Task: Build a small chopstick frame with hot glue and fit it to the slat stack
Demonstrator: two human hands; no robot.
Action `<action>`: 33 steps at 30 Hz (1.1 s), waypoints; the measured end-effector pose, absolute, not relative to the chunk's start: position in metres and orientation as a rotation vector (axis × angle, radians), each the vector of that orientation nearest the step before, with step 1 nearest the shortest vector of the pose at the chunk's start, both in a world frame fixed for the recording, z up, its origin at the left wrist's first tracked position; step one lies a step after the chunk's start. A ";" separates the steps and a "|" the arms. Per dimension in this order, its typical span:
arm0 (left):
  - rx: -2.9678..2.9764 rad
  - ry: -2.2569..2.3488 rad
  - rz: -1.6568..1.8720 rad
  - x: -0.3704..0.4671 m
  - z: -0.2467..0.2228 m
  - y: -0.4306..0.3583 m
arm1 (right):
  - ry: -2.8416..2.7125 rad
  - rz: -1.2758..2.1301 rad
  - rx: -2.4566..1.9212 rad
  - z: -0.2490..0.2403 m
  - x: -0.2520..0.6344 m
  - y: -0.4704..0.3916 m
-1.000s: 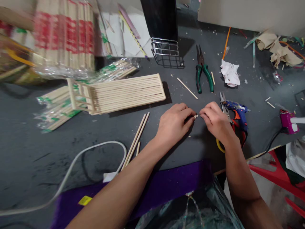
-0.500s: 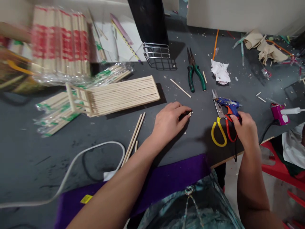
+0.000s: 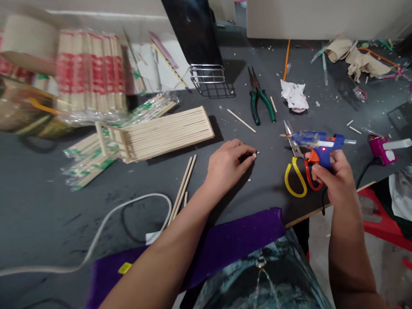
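My left hand [image 3: 228, 165] rests on the table with thumb and fingers closed on small pale wooden stick pieces [image 3: 254, 155]; only their ends show. In my right hand [image 3: 340, 176] is a blue hot glue gun [image 3: 317, 141] with an orange trigger and a lit red light, its nozzle pointing left. Beneath the glue gun lie scissors [image 3: 295, 146] with one yellow and one red handle. Left of my left hand, a slatted bench-like frame of wooden sticks [image 3: 167, 134] lies on the table. Loose round sticks [image 3: 183, 186] lie near my left forearm.
Green-handled pliers [image 3: 257, 96] and crumpled white paper [image 3: 294, 96] lie ahead. A phone [image 3: 195, 30] leans in a wire stand [image 3: 207, 74]. Packed chopsticks [image 3: 92, 77] fill the far left. A white cable [image 3: 106, 223] curves at left; a pink device [image 3: 382, 149] sits at right.
My right hand has lifted the glue gun off the scissors and table, turning it more level and moving slightly right. My left hand keeps its place and pinch.
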State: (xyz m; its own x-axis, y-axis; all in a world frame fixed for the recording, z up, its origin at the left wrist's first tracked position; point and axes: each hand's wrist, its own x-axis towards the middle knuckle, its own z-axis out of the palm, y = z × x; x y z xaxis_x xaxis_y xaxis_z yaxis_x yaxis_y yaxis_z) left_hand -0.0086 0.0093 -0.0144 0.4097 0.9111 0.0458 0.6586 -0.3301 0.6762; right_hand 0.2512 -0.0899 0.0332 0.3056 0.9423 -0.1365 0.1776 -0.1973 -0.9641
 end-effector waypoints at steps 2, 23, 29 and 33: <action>2.058 1.327 0.581 -0.009 -0.015 0.010 | -1.070 1.093 -1.583 0.036 0.240 -0.094; 1.997 1.299 0.637 -0.010 -0.013 0.011 | -0.993 1.278 -1.515 0.020 0.197 -0.091; 2.008 1.300 0.618 -0.009 -0.011 0.011 | -1.016 1.271 -1.528 0.020 0.198 -0.091; 2.013 1.305 0.607 -0.009 -0.010 0.010 | -1.017 1.268 -1.526 0.019 0.199 -0.090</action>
State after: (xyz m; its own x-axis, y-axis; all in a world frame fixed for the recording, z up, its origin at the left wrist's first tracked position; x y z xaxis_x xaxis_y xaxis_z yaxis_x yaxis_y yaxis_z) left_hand -0.0090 0.0103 -0.0101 0.3960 0.9178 0.0299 0.6141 -0.2889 0.7344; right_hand 0.1985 -0.0900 0.0193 0.1434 0.9530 -0.2667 0.0535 -0.2766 -0.9595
